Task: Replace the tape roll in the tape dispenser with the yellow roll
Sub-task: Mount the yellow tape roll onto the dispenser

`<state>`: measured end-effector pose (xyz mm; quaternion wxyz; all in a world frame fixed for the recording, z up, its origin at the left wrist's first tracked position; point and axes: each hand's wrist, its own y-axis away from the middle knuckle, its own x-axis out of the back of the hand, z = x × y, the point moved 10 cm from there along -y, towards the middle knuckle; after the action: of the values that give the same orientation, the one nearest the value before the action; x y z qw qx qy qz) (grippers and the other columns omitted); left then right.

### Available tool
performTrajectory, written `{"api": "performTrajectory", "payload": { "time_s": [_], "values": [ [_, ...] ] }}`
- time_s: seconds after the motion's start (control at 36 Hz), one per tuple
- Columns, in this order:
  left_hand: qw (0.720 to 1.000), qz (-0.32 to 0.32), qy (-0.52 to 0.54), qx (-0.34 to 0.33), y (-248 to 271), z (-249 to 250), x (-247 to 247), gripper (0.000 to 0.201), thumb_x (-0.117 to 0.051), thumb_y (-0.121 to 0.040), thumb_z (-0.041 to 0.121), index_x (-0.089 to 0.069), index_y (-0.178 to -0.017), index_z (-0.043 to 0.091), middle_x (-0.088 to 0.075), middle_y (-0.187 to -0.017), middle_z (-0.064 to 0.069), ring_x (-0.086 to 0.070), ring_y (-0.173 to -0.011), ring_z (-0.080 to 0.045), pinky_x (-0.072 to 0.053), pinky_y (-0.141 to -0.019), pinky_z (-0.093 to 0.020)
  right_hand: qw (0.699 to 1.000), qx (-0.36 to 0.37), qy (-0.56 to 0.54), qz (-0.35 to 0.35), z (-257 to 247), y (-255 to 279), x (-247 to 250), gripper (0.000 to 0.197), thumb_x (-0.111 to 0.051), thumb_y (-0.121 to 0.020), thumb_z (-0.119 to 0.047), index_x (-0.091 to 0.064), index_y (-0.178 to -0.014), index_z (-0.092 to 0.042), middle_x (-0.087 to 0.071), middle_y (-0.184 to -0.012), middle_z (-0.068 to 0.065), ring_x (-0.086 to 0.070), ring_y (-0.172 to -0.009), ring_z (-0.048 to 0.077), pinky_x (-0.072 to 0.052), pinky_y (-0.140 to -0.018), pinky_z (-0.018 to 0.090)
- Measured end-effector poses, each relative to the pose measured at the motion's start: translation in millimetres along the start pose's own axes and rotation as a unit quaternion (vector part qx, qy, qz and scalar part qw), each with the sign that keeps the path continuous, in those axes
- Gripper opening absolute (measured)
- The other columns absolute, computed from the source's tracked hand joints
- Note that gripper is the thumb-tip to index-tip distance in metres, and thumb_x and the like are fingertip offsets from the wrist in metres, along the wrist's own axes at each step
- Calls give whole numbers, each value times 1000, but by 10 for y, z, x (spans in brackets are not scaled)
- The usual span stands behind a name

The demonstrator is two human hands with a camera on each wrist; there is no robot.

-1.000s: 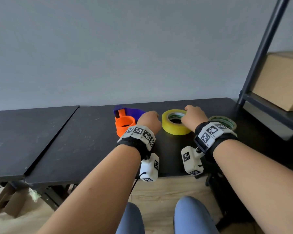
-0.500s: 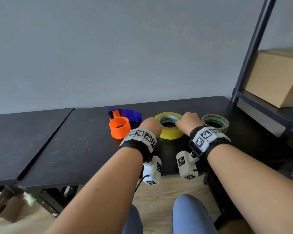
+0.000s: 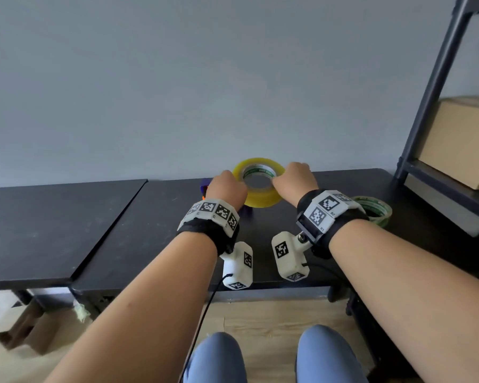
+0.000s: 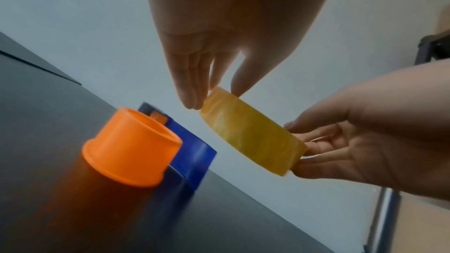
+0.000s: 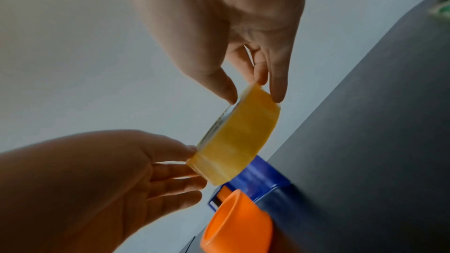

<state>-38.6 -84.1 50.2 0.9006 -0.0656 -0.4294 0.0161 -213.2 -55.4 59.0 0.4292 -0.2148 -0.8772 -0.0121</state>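
Since the earlier frame the yellow roll (image 3: 258, 181) had come up off the table (image 3: 138, 230), where it had lain flat, and was held tilted in the air. Left hand (image 3: 226, 189) pinched one side of its rim, thumb and fingertips (image 4: 192, 101) closed on the edge; right hand (image 3: 293, 180) pinched the opposite side the same way. Below the fingers stood the dispenser (image 4: 187, 141), its orange hub (image 4: 132, 147) bare, so the old roll seemed already out; a greenish roll (image 3: 374, 210) lay beyond the right wrist. Seating the yellow roll on the hub and threading the tape remained. From the head view the dispenser was almost wholly hidden behind the left hand, and its cutter could not be made out.
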Motion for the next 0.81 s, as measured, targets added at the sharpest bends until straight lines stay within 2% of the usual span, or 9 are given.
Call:
{"api": "performTrajectory", "payload": {
  "time_s": [0.11, 0.17, 0.25, 0.33, 0.42, 0.56, 0.67, 0.75, 0.81],
  "values": [
    [1000, 19, 6, 7, -51, -246, 216, 25, -48, -88, 9, -61, -108, 0, -67, -105, -19, -57, -84, -31, -37, -65, -31, 1000, 25, -8, -16, -254, 25, -221, 11, -55, -90, -15, -52, -91, -4, -59, -119, 23, -53, -78, 28, -38, -67, 29],
    [1000, 25, 5, 11, -64, -374, 308, 24, -48, -89, 9, -61, -106, 0, -67, -105, -21, -54, -80, -30, -35, -62, -30, 999, 33, -13, -30, -337, 38, -357, 16, -55, -90, -16, -58, -97, -2, -60, -117, 22, -53, -78, 28, -37, -65, 30],
    [999, 30, -1, 18, -87, -562, 404, 23, -49, -88, 9, -61, -104, -2, -67, -105, -24, -53, -77, -31, -31, -53, -28, 998, 45, -7, -49, -459, 86, -523, 10, -54, -90, -15, -52, -89, -6, -60, -112, 21, -53, -82, 28, -36, -63, 30],
    [999, 25, 2, 26, -107, -703, 418, 26, -49, -88, 8, -65, -106, 0, -68, -100, -20, -61, -86, -33, -39, -64, -30, 997, 56, 4, -56, -523, 90, -656, 11, -54, -90, -15, -50, -85, -6, -63, -114, 24, -55, -87, 30, -36, -69, 30],
    [999, 7, 2, 33, -120, -807, 345, 25, -49, -90, 9, -68, -104, 0, -66, -89, -14, -60, -81, -30, -41, -67, -32, 997, 47, 14, -67, -504, 72, -784, 15, -55, -89, -15, -48, -79, -7, -62, -110, 24, -52, -82, 27, -36, -61, 29],
    [999, -7, 9, 37, -174, -902, 240, 26, -51, -92, 16, -67, -106, 2, -70, -101, -15, -67, -94, -32, -44, -69, -32, 995, 34, 19, -88, -418, 19, -930, 25, -55, -90, -20, -61, -102, 0, -61, -119, 25, -53, -84, 29, -35, -69, 31],
    [1000, -14, -2, 28, -227, -893, 222, 24, -49, -93, 14, -68, -99, 0, -62, -84, -11, -58, -80, -29, -41, -67, -31, 995, 31, 21, -95, -360, -14, -1017, 35, -57, -90, -27, -63, -107, 3, -63, -115, 23, -58, -90, 31, -36, -70, 30],
    [998, -21, -11, 56, -261, -998, 191, 15, -50, -90, 13, -61, -84, 4, -53, -68, -5, -51, -66, -24, -36, -56, -28, 994, 30, 26, -101, -366, 14, -1051, 24, -60, -88, -29, -59, -92, -5, -58, -98, 17, -54, -82, 29, -31, -54, 27],
    [997, -38, -16, 68, -265, -1071, 115, 15, -49, -91, 12, -57, -80, 5, -55, -71, -7, -51, -68, -24, -37, -57, -29, 993, 33, 34, -104, -375, 25, -1077, 20, -58, -88, -27, -56, -90, -7, -52, -94, 14, -52, -80, 27, -24, -48, 26]
  ]
}}
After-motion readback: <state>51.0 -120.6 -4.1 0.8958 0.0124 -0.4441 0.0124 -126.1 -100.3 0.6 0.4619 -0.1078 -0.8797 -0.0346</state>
